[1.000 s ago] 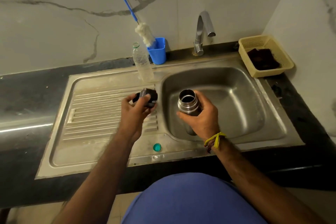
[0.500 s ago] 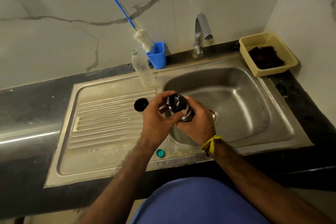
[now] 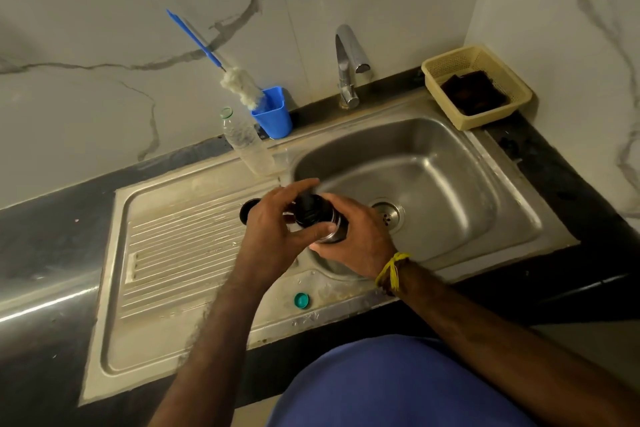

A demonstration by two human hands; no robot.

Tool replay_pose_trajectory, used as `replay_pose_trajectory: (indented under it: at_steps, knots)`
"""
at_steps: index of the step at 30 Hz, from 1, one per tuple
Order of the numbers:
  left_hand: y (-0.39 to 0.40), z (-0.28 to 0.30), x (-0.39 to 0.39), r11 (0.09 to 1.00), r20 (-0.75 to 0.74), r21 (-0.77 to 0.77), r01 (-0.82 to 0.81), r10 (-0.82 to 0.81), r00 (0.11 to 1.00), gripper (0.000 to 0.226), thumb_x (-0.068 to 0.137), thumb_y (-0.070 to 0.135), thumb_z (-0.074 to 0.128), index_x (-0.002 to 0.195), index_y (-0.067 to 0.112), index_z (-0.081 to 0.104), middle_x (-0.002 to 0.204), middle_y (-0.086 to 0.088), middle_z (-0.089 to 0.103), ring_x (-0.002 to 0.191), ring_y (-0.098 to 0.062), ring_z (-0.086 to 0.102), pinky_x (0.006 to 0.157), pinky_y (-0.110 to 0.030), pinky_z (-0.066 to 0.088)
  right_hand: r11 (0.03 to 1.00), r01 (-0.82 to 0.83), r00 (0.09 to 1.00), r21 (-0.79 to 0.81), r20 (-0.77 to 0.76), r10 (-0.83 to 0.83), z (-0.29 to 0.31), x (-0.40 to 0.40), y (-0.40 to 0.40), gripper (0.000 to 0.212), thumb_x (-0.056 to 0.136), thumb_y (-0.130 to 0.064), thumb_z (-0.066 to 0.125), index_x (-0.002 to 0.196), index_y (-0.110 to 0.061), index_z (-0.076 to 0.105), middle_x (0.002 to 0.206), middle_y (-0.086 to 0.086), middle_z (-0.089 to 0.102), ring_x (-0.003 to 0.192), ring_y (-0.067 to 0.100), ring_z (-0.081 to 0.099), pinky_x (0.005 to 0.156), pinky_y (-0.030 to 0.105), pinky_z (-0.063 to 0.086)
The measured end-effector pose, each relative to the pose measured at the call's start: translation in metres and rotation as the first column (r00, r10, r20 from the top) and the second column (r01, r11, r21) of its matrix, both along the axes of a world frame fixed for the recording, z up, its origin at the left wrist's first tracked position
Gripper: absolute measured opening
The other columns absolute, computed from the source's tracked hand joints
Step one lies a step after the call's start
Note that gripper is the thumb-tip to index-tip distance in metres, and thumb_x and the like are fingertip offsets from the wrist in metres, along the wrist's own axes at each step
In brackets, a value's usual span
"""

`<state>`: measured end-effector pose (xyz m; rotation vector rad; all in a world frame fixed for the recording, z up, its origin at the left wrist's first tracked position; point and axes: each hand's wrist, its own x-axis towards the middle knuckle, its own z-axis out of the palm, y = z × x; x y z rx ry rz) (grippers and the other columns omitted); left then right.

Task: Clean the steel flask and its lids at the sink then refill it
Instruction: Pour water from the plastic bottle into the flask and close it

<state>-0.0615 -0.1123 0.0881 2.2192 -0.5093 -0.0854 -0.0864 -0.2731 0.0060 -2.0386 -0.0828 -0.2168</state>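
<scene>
Steel flask (image 3: 334, 236) in my right hand (image 3: 360, 243); left hand (image 3: 277, 222) fingers pinch its round black lid (image 3: 310, 210), newly brought over.

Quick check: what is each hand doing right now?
Left hand: fingers curled round the black lid on the flask.
Right hand: grips the steel flask.

White marble-veined walls (image 3: 104, 28) meet in a corner above a dark stone counter (image 3: 52, 225), dimly lit.
</scene>
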Motion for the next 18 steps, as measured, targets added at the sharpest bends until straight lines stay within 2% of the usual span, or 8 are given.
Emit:
replay_pose_trajectory:
  at_steps: [4,6,9,10,12,15,16,18]
  knots:
    - [0.003,0.003,0.003,0.989,-0.167,-0.121,0.087,-0.107,0.980,0.097,0.073,0.010,0.090,0.151,0.031,0.038,0.118,0.009,0.070,0.115,-0.004,0.065,0.100,-0.024,0.052,0.999,0.025,1.000,0.031,0.012,-0.025,0.002,-0.002,-0.003,0.070,0.066,-0.034,0.085,0.130,-0.030,0.057,0.115,-0.010,0.069,0.105,0.009,0.065,0.090,0.036,0.056]
    - [0.006,0.003,0.005,0.978,-0.218,-0.173,0.118,-0.155,0.964,0.106,0.074,0.010,0.089,0.156,0.033,0.026,0.127,0.007,0.067,0.122,-0.008,0.063,0.105,-0.030,0.051,0.999,0.032,0.999,0.033,0.015,-0.032,0.002,-0.003,-0.004,0.069,0.066,-0.034,0.084,0.129,-0.030,0.057,0.114,-0.009,0.069,0.104,0.010,0.066,0.089,0.036,0.057]
    - [-0.002,0.005,0.000,0.993,-0.138,-0.116,0.028,-0.044,0.989,0.116,0.065,0.034,0.092,0.158,0.032,0.022,0.117,0.008,0.063,0.112,0.000,0.063,0.093,-0.016,0.053,0.999,0.035,0.999,0.027,0.023,-0.035,0.006,-0.004,-0.006,0.068,0.067,-0.035,0.081,0.130,-0.029,0.057,0.113,-0.009,0.069,0.103,0.011,0.065,0.088,0.037,0.057]
    - [-0.005,0.006,-0.003,0.995,-0.092,-0.096,-0.014,0.005,0.996,0.115,0.063,0.036,0.092,0.157,0.029,0.025,0.108,0.009,0.063,0.105,0.003,0.063,0.087,-0.011,0.052,0.999,0.031,0.999,0.022,0.026,-0.032,0.007,-0.004,-0.006,0.068,0.067,-0.035,0.082,0.130,-0.029,0.056,0.114,-0.009,0.068,0.104,0.011,0.065,0.089,0.037,0.057]
    - [-0.008,0.007,-0.004,0.995,-0.034,-0.092,-0.027,0.024,0.999,0.111,0.066,0.024,0.094,0.155,0.026,0.029,0.100,0.010,0.065,0.099,0.005,0.064,0.084,-0.008,0.050,0.999,0.031,0.999,0.015,0.043,-0.031,0.010,-0.006,-0.005,0.069,0.067,-0.033,0.084,0.130,-0.028,0.057,0.115,-0.009,0.069,0.104,0.011,0.065,0.089,0.037,0.057]
    - [0.000,0.010,-0.001,0.985,-0.138,-0.131,0.111,-0.129,0.982,0.113,0.071,0.005,0.090,0.157,0.034,0.022,0.120,0.009,0.069,0.119,-0.002,0.062,0.107,-0.029,0.049,0.999,0.051,0.997,0.020,0.055,-0.052,0.011,-0.008,-0.005,0.069,0.064,-0.032,0.084,0.127,-0.028,0.059,0.114,-0.010,0.069,0.105,0.010,0.066,0.089,0.037,0.056]
    - [0.003,0.011,-0.001,0.980,-0.159,-0.135,0.148,-0.169,0.973,0.115,0.072,0.009,0.091,0.158,0.036,0.019,0.128,0.009,0.067,0.125,-0.004,0.059,0.112,-0.033,0.046,0.999,0.052,0.997,0.018,0.056,-0.053,0.011,-0.009,-0.006,0.068,0.063,-0.030,0.084,0.127,-0.027,0.059,0.114,-0.010,0.069,0.105,0.010,0.066,0.089,0.037,0.056]
    - [0.003,0.011,-0.004,0.992,-0.123,-0.070,0.106,-0.114,0.986,0.121,0.066,0.036,0.093,0.159,0.036,0.015,0.129,0.009,0.061,0.125,-0.003,0.057,0.108,-0.027,0.047,0.999,0.048,0.997,-0.001,0.063,-0.048,0.011,-0.011,-0.006,0.068,0.062,-0.028,0.084,0.126,-0.027,0.060,0.112,-0.010,0.069,0.103,0.010,0.065,0.087,0.038,0.056]
